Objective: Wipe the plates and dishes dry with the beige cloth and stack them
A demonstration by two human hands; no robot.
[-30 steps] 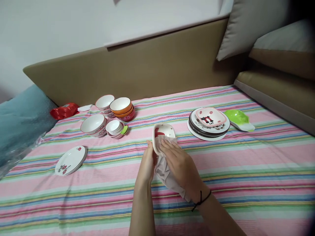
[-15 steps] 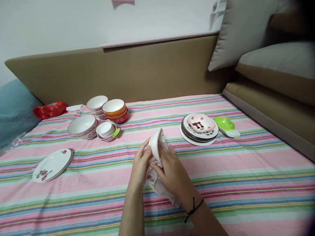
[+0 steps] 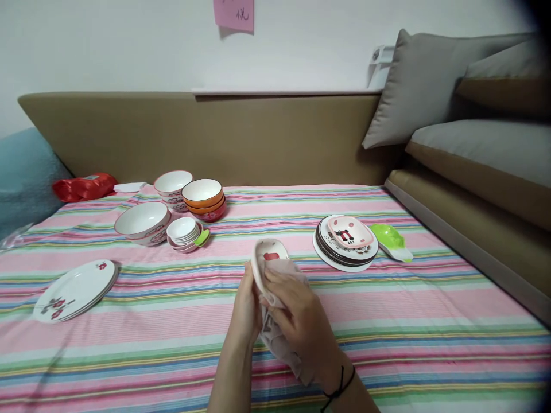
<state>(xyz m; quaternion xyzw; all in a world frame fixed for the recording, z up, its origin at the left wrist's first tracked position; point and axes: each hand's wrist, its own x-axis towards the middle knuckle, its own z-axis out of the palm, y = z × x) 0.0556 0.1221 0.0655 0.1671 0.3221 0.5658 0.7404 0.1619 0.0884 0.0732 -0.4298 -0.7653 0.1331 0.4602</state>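
The left hand [image 3: 245, 308] gripped a dish [image 3: 276, 249] by its outer left side; the dish was tilted, inside face to the right. The right hand [image 3: 301, 310] held a cloth [image 3: 280, 346], its fingers laying the fabric against the dish's inside, with loose folds hanging below. A black cord [image 3: 342, 391] circled the right wrist. The dish was near the centre, above a striped sheet [image 3: 413, 310].

Farther off to the right, a plate stack [image 3: 340, 264] carried a CAT dish [image 3: 350, 232]; a green-and-white dish [image 3: 390, 241] lay just right of the stack. To the left, small bowls [image 3: 182, 229] stood nested in a pink dish [image 3: 184, 249], with a large bowl [image 3: 144, 219] just beside them. Beyond these, orange bowls [image 3: 203, 198] rested on a red bowl [image 3: 216, 214], beside white bowls [image 3: 173, 184]. Oval plates [image 3: 77, 289] lay stacked at near left, and a red packet [image 3: 85, 187] at far left. A brown panel [image 3: 267, 140] stood along the far edge.
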